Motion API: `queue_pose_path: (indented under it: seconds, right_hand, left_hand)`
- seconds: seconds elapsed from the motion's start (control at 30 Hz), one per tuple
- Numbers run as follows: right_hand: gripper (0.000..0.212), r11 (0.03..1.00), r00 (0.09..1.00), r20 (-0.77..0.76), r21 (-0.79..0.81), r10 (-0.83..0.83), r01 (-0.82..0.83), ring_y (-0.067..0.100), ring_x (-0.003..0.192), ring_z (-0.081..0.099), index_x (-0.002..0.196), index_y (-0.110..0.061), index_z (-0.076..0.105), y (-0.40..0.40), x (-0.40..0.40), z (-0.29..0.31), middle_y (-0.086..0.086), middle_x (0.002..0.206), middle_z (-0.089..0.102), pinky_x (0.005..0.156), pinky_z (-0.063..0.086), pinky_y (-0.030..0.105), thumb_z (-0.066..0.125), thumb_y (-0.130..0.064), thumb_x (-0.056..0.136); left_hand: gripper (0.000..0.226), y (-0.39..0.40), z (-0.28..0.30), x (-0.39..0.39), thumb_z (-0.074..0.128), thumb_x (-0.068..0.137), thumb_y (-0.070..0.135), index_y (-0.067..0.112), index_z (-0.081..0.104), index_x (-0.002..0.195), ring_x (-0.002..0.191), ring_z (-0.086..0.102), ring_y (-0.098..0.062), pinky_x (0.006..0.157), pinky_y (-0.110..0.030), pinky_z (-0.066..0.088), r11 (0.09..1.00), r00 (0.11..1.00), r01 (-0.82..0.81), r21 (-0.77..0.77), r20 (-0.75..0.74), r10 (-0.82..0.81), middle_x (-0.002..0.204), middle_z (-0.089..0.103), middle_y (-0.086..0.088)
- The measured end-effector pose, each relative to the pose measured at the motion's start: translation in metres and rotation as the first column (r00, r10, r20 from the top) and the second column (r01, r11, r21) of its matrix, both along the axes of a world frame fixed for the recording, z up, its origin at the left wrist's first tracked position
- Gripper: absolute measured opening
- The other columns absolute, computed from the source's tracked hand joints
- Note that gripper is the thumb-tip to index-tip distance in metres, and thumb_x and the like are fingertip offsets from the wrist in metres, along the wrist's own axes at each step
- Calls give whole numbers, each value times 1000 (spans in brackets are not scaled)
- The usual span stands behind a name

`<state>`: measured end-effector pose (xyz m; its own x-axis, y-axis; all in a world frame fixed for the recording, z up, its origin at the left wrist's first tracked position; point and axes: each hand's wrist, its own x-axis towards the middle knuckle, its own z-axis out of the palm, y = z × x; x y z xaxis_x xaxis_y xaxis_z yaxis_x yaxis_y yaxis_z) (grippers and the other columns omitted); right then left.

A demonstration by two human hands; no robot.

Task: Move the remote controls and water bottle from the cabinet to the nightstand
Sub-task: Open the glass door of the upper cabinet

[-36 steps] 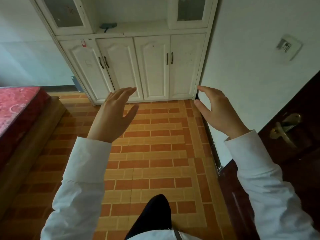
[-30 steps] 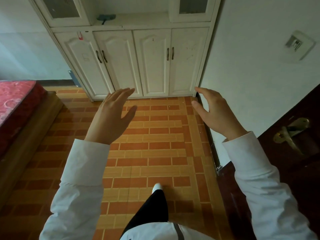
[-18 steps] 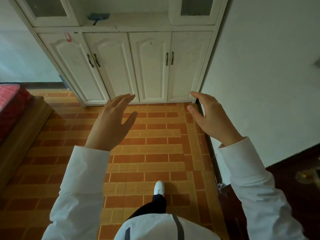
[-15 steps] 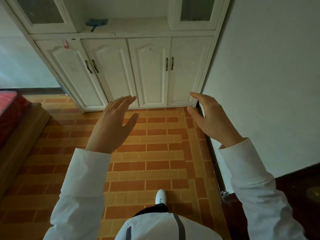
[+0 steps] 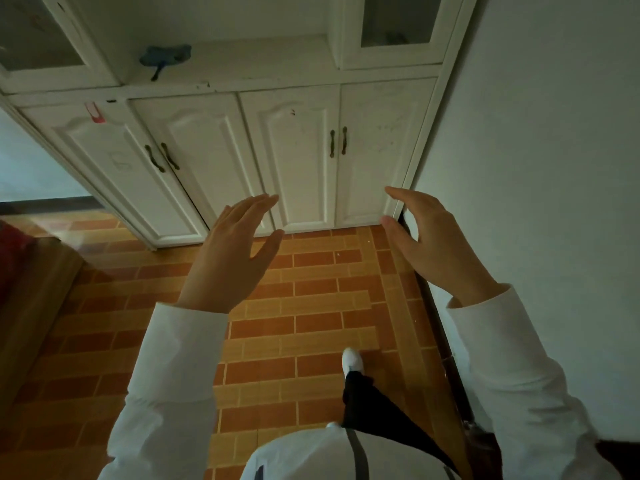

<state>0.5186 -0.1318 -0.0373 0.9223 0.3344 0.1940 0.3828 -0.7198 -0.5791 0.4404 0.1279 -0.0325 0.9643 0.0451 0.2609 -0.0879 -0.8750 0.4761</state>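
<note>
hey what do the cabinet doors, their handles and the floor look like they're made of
Cabinet doors: probably painted wood or board, matte white, with raised arched panels and scuff marks.
Handles: likely metal, dark bronze-toned, thin curved bars.
Floor: seems ceramic tile, brick-patterned in orange and tan with pale grout lines and a slight sheen.

The person wears long white sleeves (image 5: 180, 368), dark trousers (image 5: 374, 403) and a white shoe (image 5: 352, 360).

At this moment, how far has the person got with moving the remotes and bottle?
Nothing looks done: both hands are empty, left hand and right hand raised with straight fingers. In hand: walking toward the white cabinet, its lower doors shut. No remote, bottle or nightstand is in view; only a blue item lies on the ledge. Every pickup and transfer is left.
</note>
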Motion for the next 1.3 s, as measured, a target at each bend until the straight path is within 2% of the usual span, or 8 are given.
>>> queue_pose_path:
  seconds: [0.13, 0.43, 0.67, 0.8, 1.0, 1.17, 1.3]
  right_hand:
    - [50, 1000, 1000, -9, 12, 8, -8, 19, 136, 40, 142, -25, 39, 12, 60, -12, 1, 147, 44, 111, 37, 39, 48, -40, 95]
    - [50, 996, 996, -5, 10, 87, -87, 14, 137, 37, 143, -22, 37, 47, 241, -7, -1, 147, 43, 111, 29, 27, 46, -38, 97]
    - [47, 991, 992, 49, 47, 120, -122, 15, 135, 38, 142, -17, 41, 78, 365, 20, 1, 143, 47, 112, 29, 27, 48, -32, 98]
    - [48, 991, 990, 59, 27, 126, -128, 15, 136, 38, 142, -18, 40, 95, 413, 25, 1, 145, 46, 113, 30, 29, 48, -33, 98]
    - [48, 993, 992, 42, 13, 116, -116, 14, 135, 38, 142, -19, 40, 123, 475, 15, 1, 145, 45, 113, 30, 29, 47, -34, 98]
    - [49, 997, 996, 53, 34, 67, -69, 17, 138, 35, 142, -20, 40, 155, 531, 11, 3, 146, 44, 115, 30, 40, 46, -38, 97]
    - [48, 997, 998, 63, 70, 13, -17, 17, 136, 37, 141, -21, 41, 181, 571, 18, 3, 145, 44, 114, 33, 40, 46, -39, 96]
  left_hand:
    - [49, 11, -10, 59, 51, 94, 32, 22, 40, 141, 134, 42, -18, 111, -48, 34, 1000, 1000, -3, 18, -5, 3, 144, 45, -1]
    - [48, 39, -5, 232, 50, 95, 33, 22, 41, 141, 133, 42, -17, 111, -46, 35, 999, 999, -43, 17, 16, 43, 143, 47, 0]
    - [49, 65, 13, 344, 48, 94, 35, 19, 41, 140, 131, 44, -19, 108, -45, 39, 997, 995, -72, 9, 70, 71, 143, 47, -2]
    - [48, 77, 14, 390, 50, 95, 33, 18, 41, 140, 131, 45, -19, 108, -44, 38, 997, 994, -73, 8, 79, 72, 142, 48, -2]
    - [49, 101, 4, 460, 49, 95, 33, 21, 40, 141, 131, 43, -16, 108, -28, 33, 998, 997, -62, 10, 43, 61, 144, 46, 1]
    - [50, 135, 6, 530, 49, 95, 34, 21, 39, 142, 131, 43, -16, 109, -36, 37, 1000, 998, -2, 11, 67, 1, 143, 46, 1]
    - [49, 163, 14, 586, 49, 95, 33, 20, 40, 141, 129, 46, -15, 107, -37, 41, 998, 994, 58, 2, 97, -58, 142, 48, 1]
